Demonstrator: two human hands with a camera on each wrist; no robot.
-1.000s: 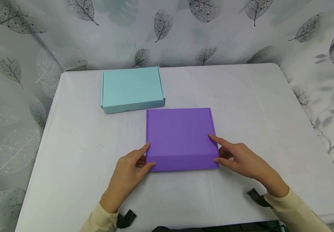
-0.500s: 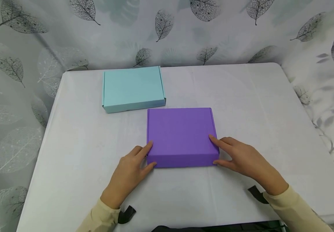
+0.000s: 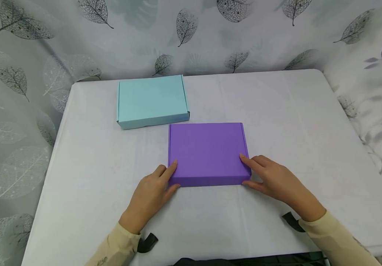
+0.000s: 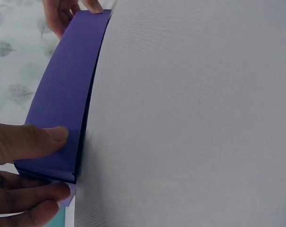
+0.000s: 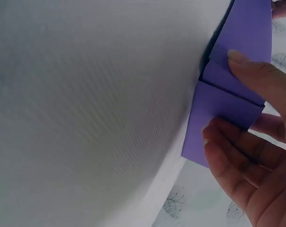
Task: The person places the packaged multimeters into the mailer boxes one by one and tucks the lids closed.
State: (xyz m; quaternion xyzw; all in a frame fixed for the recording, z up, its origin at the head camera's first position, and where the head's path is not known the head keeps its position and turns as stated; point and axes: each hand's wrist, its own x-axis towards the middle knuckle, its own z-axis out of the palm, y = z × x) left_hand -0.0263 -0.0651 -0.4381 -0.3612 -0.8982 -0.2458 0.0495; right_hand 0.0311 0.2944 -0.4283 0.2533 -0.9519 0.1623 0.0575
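Note:
A flat purple cardboard box (image 3: 209, 153) lies on the white table with its lid down. My left hand (image 3: 149, 195) grips its front left corner, the thumb on the front panel and the index finger along the lid's edge. At the front right corner my right hand (image 3: 274, 181) holds the box the same way. The right wrist view shows that thumb pressing the front panel (image 5: 245, 35) and the other fingers against the side wall (image 5: 197, 127). In the left wrist view a thin dark gap runs along the front panel's lower edge (image 4: 88, 101).
A light teal cardboard box (image 3: 152, 98) lies behind and to the left, close to the purple one. The table (image 3: 310, 147) has a white cover. A leaf-patterned curtain (image 3: 204, 37) hangs around its back and sides. Black straps (image 3: 147, 242) stick out at both sleeves.
The purple box's front flap has swung down and inward, so its front face looks shorter and steeper. Both hands have followed it slightly, thumbs staying on the front. The teal box has stayed put.

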